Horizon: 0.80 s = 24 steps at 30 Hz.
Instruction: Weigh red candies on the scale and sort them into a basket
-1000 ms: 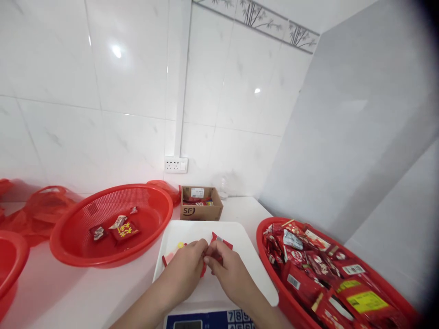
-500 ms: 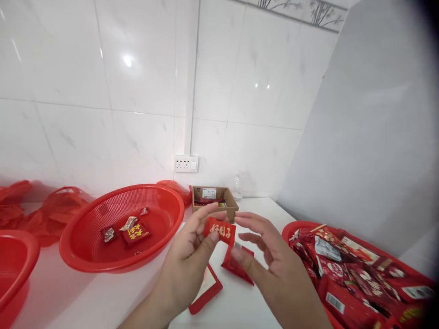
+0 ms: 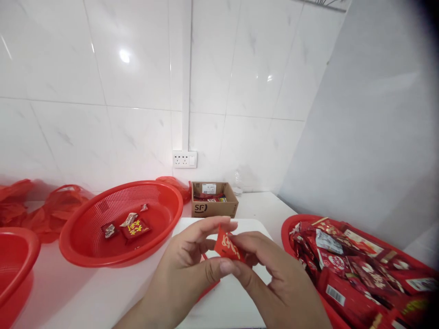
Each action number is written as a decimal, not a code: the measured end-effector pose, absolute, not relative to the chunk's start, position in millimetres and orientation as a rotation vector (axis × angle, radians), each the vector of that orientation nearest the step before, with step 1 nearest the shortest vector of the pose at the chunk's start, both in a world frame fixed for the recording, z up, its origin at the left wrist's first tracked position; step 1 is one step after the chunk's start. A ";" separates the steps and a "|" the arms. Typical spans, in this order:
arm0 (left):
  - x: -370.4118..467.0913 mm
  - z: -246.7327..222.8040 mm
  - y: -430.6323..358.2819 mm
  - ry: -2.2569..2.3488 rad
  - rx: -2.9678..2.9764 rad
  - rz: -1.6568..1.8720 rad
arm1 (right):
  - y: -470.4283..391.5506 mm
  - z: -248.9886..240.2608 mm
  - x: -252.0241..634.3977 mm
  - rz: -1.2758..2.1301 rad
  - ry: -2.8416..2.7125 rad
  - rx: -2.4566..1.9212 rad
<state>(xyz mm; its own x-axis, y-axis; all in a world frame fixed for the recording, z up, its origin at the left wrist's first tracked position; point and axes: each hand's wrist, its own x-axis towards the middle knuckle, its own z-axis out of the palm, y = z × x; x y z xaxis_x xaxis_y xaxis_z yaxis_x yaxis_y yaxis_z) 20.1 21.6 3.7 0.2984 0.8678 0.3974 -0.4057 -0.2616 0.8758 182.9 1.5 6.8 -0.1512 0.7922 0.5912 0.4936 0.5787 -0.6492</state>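
Small red packet (image 3: 228, 246), gold-lettered, in the air above the white tray (image 3: 236, 301). Slants along its long axis from upper left down to lower right, low end toward the right hand (image 3: 281, 278), lettered face to the view. Pinched narrowly at that low end by the right thumb and forefinger, so nearer the right hand. Curved around the upper-left end, the left hand (image 3: 178, 274), with thumb along the lower edge; cannot tell if gripping or only steadying. Below, on the tray, partly hidden, 1 red-edged item (image 3: 209, 290). Beyond the tray, 1 cardboard box (image 3: 214, 210); to its left, 1 red basket (image 3: 120, 262); to its right, 1 heaped basket (image 3: 286, 228).
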 end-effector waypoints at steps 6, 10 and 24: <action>21.5 2.5 26.8 0.535 1.438 1.213 | 4.8 3.8 183.1 0.424 -1.804 -1.047; 20.6 0.0 24.2 0.803 1.832 1.448 | 8.1 0.7 189.9 0.439 -1.778 -1.156; 26.2 -4.5 21.9 0.838 2.375 1.522 | 7.4 3.2 196.6 0.692 -1.670 -0.851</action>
<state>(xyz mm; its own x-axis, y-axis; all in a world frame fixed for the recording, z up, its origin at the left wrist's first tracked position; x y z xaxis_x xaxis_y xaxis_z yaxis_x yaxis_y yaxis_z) 26.2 21.9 -4.5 0.3095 0.5574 0.7704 0.3530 -0.8196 0.4512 196.6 7.4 3.2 -0.1573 0.8189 0.5519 0.1885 0.5735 -0.7972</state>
